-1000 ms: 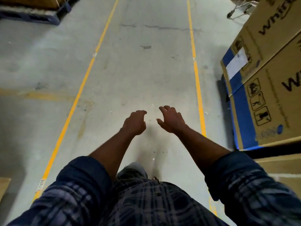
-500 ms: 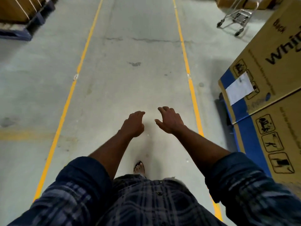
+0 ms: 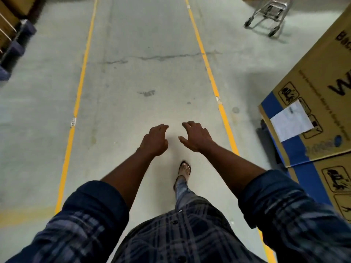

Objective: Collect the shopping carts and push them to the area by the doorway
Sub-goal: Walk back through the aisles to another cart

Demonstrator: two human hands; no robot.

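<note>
A metal shopping cart [image 3: 268, 15] stands at the top right, beyond the right yellow line; only its lower frame and wheels show. My left hand [image 3: 154, 140] and my right hand [image 3: 196, 137] are stretched out in front of me over the bare concrete floor, palms down, fingers loosely curled and apart, holding nothing. Both hands are far from the cart. My right foot in a sandal [image 3: 184, 168] is stepping forward below them.
Two yellow floor lines [image 3: 210, 73] mark a lane running ahead. Large cardboard appliance boxes [image 3: 311, 111] with blue bands crowd the right side. A blue pallet [image 3: 14, 48] carrying boxes sits at the far left.
I have walked forward along the lane: the cart has come further into view and closer, and the boxes have slid down the right. My hands keep the same empty pose.
</note>
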